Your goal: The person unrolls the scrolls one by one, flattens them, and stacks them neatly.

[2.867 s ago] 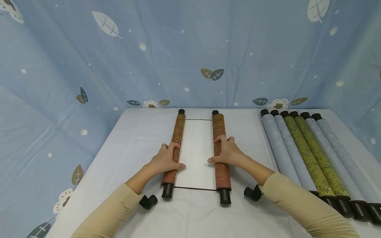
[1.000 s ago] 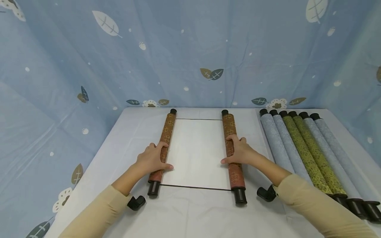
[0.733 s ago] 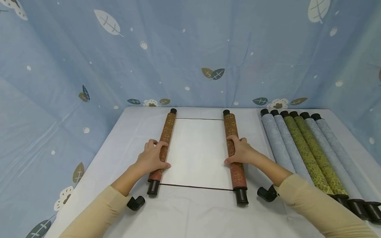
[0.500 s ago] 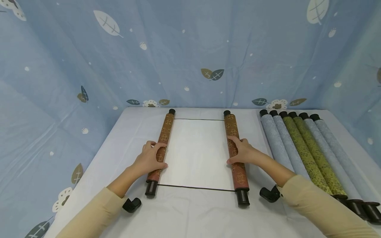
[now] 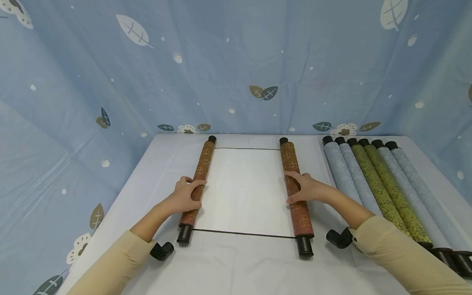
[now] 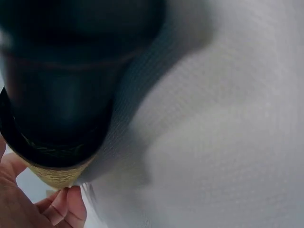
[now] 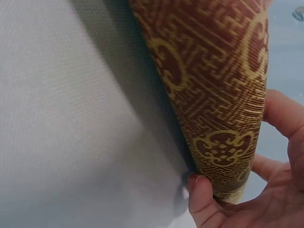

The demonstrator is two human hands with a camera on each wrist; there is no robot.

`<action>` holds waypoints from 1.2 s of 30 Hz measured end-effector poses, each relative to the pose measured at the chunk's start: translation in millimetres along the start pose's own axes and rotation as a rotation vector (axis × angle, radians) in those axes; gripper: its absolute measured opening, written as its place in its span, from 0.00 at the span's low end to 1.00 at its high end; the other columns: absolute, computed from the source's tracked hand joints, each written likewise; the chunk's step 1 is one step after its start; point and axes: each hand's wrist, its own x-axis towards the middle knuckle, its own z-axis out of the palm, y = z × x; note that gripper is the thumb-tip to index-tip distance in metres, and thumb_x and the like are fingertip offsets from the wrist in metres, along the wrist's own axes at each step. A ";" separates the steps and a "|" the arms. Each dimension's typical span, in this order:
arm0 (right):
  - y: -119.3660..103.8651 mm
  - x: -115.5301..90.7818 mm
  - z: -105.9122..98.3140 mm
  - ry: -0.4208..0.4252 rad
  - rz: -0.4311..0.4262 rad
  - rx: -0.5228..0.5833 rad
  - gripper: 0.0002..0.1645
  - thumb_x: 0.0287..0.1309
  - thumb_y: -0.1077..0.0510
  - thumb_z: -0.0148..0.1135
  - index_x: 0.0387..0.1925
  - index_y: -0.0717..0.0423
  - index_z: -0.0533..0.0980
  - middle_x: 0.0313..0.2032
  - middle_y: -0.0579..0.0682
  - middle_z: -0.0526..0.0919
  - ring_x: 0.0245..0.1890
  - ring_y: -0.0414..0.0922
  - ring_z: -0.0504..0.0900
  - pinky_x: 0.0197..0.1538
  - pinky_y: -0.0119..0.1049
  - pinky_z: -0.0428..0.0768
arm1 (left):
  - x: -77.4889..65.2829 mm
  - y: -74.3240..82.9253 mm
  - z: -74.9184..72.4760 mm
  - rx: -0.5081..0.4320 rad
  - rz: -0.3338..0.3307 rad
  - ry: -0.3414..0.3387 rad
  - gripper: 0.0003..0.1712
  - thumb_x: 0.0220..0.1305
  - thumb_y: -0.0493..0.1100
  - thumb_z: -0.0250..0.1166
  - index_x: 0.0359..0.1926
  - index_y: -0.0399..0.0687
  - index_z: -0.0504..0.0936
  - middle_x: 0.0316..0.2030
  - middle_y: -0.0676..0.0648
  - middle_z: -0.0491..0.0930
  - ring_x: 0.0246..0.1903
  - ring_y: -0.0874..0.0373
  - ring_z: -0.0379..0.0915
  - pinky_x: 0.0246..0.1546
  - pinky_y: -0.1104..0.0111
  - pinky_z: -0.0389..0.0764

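A brown-and-gold patterned scroll (image 5: 289, 159) lies partly unrolled on the white table, its blank white sheet (image 5: 245, 188) stretched between two rolled ends. My left hand (image 5: 182, 198) grips the left roll (image 5: 204, 164) below its middle, thumb on the inner side. Opposite it, my right hand (image 5: 309, 188) holds the right roll the same way. In the left wrist view, a black end knob (image 6: 61, 95) fills the upper left, with curled fingers (image 6: 59, 206) at the roll beyond it. The right wrist view shows the patterned cover (image 7: 213, 95) between thumb and fingers.
Several rolled scrolls, pale blue (image 5: 341, 172) and yellow-green (image 5: 387, 192), lie side by side at the right, near my right forearm. A blue leaf-print curtain (image 5: 228, 61) hangs behind the table. Black wrist cameras (image 5: 162, 250) sit at both cuffs.
Both hands have moved apart with their rolls, left hand to the left and right hand to the right. The stretch of white sheet between them has grown wider.
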 end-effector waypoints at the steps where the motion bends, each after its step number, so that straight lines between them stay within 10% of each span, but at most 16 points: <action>1: 0.5 0.1 -0.2 0.000 0.002 0.000 0.58 0.47 0.48 0.72 0.72 0.58 0.48 0.60 0.82 0.50 0.61 0.75 0.56 0.52 0.66 0.66 | 0.0 0.0 -0.2 0.008 -0.004 -0.001 0.39 0.49 0.41 0.66 0.66 0.51 0.67 0.58 0.28 0.53 0.52 0.38 0.53 0.35 0.55 0.70; 12: 5.7 4.2 5.7 0.114 0.012 -0.076 0.62 0.40 0.38 0.74 0.67 0.57 0.50 0.53 0.78 0.59 0.49 0.68 0.71 0.42 0.56 0.74 | 0.0 -0.5 -1.1 0.088 -0.079 0.059 0.43 0.42 0.61 0.75 0.59 0.56 0.69 0.55 0.30 0.60 0.49 0.40 0.61 0.25 0.58 0.71; 20: 5.0 -1.6 6.7 0.200 0.047 -0.121 0.64 0.35 0.41 0.78 0.66 0.58 0.51 0.48 0.77 0.63 0.33 0.56 0.74 0.30 0.45 0.74 | 1.7 -4.5 0.6 0.077 -0.087 0.067 0.42 0.42 0.54 0.77 0.58 0.55 0.66 0.52 0.29 0.61 0.44 0.41 0.62 0.22 0.62 0.69; 27: 9.5 -3.9 0.4 0.111 0.017 -0.060 0.60 0.41 0.49 0.76 0.67 0.60 0.48 0.53 0.81 0.58 0.47 0.69 0.71 0.41 0.56 0.74 | -1.9 -7.9 -1.9 0.069 -0.092 0.055 0.39 0.43 0.38 0.68 0.60 0.54 0.66 0.50 0.31 0.64 0.39 0.43 0.64 0.18 0.62 0.65; 36: 15.2 -8.9 -2.1 0.028 0.018 -0.028 0.55 0.46 0.55 0.72 0.70 0.62 0.50 0.58 0.85 0.49 0.58 0.78 0.57 0.48 0.65 0.69 | -2.0 -10.0 -2.8 0.137 -0.105 0.018 0.40 0.49 0.41 0.63 0.67 0.54 0.65 0.54 0.27 0.62 0.31 0.49 0.66 0.16 0.65 0.63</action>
